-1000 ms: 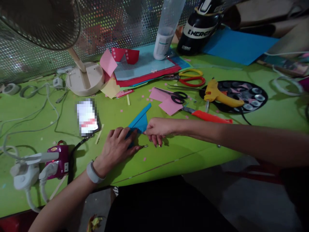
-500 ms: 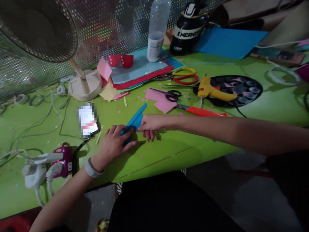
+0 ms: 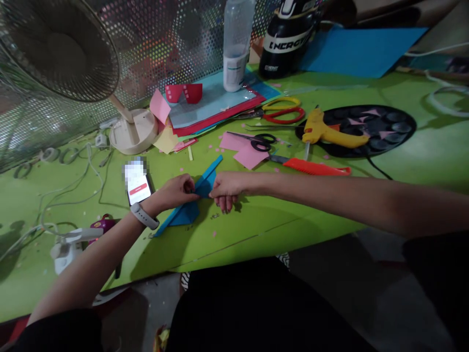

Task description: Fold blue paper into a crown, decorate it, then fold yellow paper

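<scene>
A folded piece of blue paper [image 3: 186, 214] lies at a slant on the green table, with a narrow strip along its upper edge. My left hand [image 3: 178, 191] is at the middle of this edge, its fingers curled and its thumb against the paper. From the right, my right hand [image 3: 227, 188] pinches the lower edge of the paper near its middle, the other fingers curled below. Part of the paper is hidden behind both hands. Beyond them lie pink paper pieces [image 3: 251, 157] with black-handled scissors [image 3: 262, 142] on top.
Left of my hands is a phone [image 3: 137, 181], with a fan [image 3: 134, 132] behind it. An orange cutter [image 3: 315, 166], a yellow glue gun [image 3: 330, 132] and red-and-yellow scissors [image 3: 284, 115] lie to the right. A clear bottle [image 3: 235, 63] and a black flask [image 3: 284, 54] stand behind.
My left hand has lifted from lying flat over the paper and curled its fingers, uncovering the paper's lower left part. My right hand keeps nearly the same place. The view has shifted slightly.
</scene>
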Motion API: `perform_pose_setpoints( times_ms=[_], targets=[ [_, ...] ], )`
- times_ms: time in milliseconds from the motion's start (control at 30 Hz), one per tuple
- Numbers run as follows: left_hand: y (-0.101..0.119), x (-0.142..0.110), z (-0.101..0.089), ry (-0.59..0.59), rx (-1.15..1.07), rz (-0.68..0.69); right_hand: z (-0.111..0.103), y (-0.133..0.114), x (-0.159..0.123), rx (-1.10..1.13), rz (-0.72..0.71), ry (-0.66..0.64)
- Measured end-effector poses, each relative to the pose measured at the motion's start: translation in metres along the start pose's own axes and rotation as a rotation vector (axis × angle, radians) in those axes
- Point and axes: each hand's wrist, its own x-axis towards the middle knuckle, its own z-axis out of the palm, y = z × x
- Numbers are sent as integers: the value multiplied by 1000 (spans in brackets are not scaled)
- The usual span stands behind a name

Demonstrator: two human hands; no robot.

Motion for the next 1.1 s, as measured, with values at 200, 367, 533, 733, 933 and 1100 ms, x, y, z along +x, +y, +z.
perform_pose_setpoints(
  times_ms=[200,367,533,733,933,1100],
  targets=[
    [-1,5,-4,-31,47,13,1,0,-1,-2,-10,10],
    [2,6,-5,-82,86,15,1,4,3,44,8,8],
    [2,10,-8,-121,100,11,1,4,2,42,8,10],
    [-2,10,-17,-168,115,-18,2,1,-1,37,-2,21],
    [-1,16,-23,-205,146,-66,2,2,1,31,4,19],
    [0,18,-25,-240,120,-63,1,7,3,27,-19,18]
  ],
)
